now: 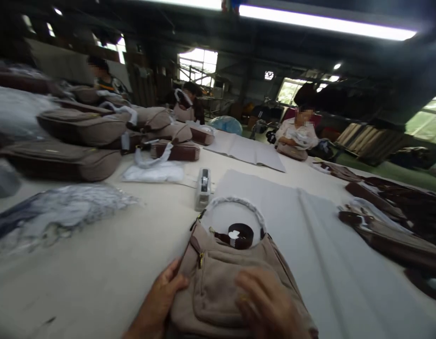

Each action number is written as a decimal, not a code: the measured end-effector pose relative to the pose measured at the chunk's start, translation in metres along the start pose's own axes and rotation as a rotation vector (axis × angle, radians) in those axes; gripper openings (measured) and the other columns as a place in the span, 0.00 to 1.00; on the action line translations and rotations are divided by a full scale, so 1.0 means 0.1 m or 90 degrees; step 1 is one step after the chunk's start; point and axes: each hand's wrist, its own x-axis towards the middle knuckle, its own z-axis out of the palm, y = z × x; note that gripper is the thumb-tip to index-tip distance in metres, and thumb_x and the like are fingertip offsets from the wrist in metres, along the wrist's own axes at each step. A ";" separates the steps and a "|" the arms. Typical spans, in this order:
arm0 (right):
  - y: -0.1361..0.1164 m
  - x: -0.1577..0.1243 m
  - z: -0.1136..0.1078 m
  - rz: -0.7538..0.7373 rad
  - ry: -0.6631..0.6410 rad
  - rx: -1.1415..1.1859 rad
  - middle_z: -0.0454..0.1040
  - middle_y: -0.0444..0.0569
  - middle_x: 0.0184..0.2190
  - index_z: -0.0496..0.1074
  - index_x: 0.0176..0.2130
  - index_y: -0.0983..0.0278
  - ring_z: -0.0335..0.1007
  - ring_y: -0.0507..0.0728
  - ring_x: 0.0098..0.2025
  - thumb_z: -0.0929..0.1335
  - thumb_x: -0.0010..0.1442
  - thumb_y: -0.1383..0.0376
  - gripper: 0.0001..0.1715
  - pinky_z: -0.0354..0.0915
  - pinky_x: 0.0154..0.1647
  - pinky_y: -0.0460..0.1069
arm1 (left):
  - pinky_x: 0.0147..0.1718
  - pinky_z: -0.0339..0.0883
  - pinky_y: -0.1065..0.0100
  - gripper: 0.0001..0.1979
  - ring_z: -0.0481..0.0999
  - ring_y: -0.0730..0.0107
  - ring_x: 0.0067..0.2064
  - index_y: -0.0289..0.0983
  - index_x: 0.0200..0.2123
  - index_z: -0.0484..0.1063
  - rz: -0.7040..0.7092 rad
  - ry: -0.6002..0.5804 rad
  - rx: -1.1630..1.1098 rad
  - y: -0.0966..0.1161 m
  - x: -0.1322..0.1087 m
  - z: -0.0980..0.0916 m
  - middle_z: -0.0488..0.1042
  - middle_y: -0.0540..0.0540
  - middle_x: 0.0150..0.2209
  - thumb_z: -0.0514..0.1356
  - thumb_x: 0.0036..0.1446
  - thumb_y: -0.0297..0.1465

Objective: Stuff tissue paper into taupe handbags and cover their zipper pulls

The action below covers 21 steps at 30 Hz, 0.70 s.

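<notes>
Two hands, left hand (161, 301) and right hand (267, 306), press a taupe handbag (221, 278).

The head camera is looking forward and down from close above the bag (218, 287), facing the table (98, 278) beyond it.

Bare table (98, 273) lies open left of the bag (225, 282), bounded farther left by crumpled plastic (62, 212). Right of the bag, a flat paper sheet (309, 235) leaves free passage as far as the dark bags (390, 240). Just beyond the bag's handle (239, 203), a tape dispenser (202, 188) obstructs; stacked bags (80, 127) close the far left.
</notes>
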 end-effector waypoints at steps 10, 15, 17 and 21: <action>0.51 0.40 0.98 0.018 -0.301 0.107 0.70 0.58 0.50 0.67 0.52 0.66 0.68 0.61 0.52 0.67 0.54 0.71 0.25 0.67 0.52 0.56 | 0.33 0.70 0.67 0.26 0.80 0.58 0.35 0.36 0.43 0.76 0.013 -0.138 0.017 0.67 -0.81 -0.86 0.81 0.45 0.34 0.58 0.37 0.20; 0.35 0.48 1.21 0.041 -0.334 0.026 0.72 0.56 0.46 0.67 0.51 0.66 0.68 0.61 0.48 0.65 0.53 0.76 0.24 0.68 0.47 0.55 | 0.31 0.71 0.63 0.23 0.79 0.56 0.32 0.37 0.43 0.76 0.151 0.028 0.246 1.13 -0.67 -1.46 0.80 0.42 0.34 0.59 0.39 0.24; 0.26 0.59 1.27 0.036 -0.365 0.015 0.72 0.55 0.43 0.68 0.48 0.67 0.68 0.62 0.46 0.65 0.53 0.76 0.22 0.68 0.45 0.55 | 0.38 0.71 0.59 0.19 0.78 0.53 0.37 0.37 0.40 0.77 0.298 0.141 0.445 1.26 -0.55 -1.65 0.79 0.41 0.36 0.60 0.41 0.26; 0.12 0.75 1.42 0.040 -0.385 0.022 0.72 0.54 0.41 0.70 0.44 0.66 0.68 0.62 0.44 0.65 0.57 0.72 0.14 0.68 0.40 0.54 | 0.56 0.56 0.57 0.16 0.70 0.55 0.51 0.38 0.39 0.76 0.459 0.173 0.699 1.12 -0.33 -1.61 0.76 0.43 0.45 0.59 0.44 0.24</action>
